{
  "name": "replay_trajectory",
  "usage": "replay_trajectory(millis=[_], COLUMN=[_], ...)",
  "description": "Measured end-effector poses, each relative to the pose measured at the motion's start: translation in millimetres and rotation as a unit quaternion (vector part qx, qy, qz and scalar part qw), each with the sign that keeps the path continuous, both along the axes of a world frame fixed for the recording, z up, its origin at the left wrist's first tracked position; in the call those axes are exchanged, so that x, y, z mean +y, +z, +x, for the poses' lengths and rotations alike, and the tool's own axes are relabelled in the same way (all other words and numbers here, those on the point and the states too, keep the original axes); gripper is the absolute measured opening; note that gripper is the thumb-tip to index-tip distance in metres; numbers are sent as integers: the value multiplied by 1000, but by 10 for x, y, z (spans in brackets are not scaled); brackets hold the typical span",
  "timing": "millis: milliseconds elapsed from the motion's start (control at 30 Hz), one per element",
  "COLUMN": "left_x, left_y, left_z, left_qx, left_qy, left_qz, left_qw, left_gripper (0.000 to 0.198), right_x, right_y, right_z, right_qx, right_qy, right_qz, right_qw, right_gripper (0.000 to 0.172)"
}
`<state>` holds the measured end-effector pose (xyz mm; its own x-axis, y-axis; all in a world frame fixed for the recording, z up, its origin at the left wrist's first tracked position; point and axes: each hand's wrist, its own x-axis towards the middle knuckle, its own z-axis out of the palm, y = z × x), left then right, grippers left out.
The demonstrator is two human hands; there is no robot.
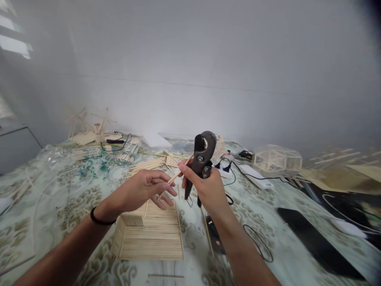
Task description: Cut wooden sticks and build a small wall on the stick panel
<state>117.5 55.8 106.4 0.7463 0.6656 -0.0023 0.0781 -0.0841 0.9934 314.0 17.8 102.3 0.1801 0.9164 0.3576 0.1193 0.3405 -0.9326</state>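
My left hand (149,188), with a black band at its wrist, is closed on a thin wooden stick (176,174), pinched between thumb and fingers. My right hand (208,184) grips a grey and black hand cutter (205,153), its rounded head pointing up. The right thumb and fingertips also touch the upper end of the stick. Below my hands lies a flat panel of sticks (151,242) laid side by side, with a low wall at its left side. My left hand partly hides the panel's far end.
Loose sticks (145,165) and stick bundles with green bits (129,151) lie behind. Stick models stand at the back left (99,133) and right (272,159). A power strip (256,176), black cables and a dark phone-like slab (318,242) occupy the right side of the patterned tablecloth.
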Motion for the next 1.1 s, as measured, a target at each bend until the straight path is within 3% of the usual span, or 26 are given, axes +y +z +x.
replay_trajectory(millis=[467, 600, 767, 867, 1100], left_x=[-53, -59, -54, -56, -64], left_y=[-5, 33, 104, 117, 163], left_z=[47, 27, -97, -150, -179], left_qx=[7, 1, -39, -40, -22], left_qy=[23, 30, 23, -6, -51], left_qz=[-10, 7, 34, 42, 39], left_qw=[1000, 1000, 998, 998, 998], left_gripper=[38, 39, 31, 29, 30], right_x=[-27, -12, 75, 147, 195], right_y=[-2, -27, -57, -114, -219], right_z=[-30, 27, 258, 352, 261], right_qx=[-29, -52, -185, -254, -324], right_qy=[-28, -29, -107, -105, -36], right_qz=[3, 47, 178, 215, 282], right_qw=[999, 997, 961, 937, 902], right_gripper=[34, 35, 16, 6, 26])
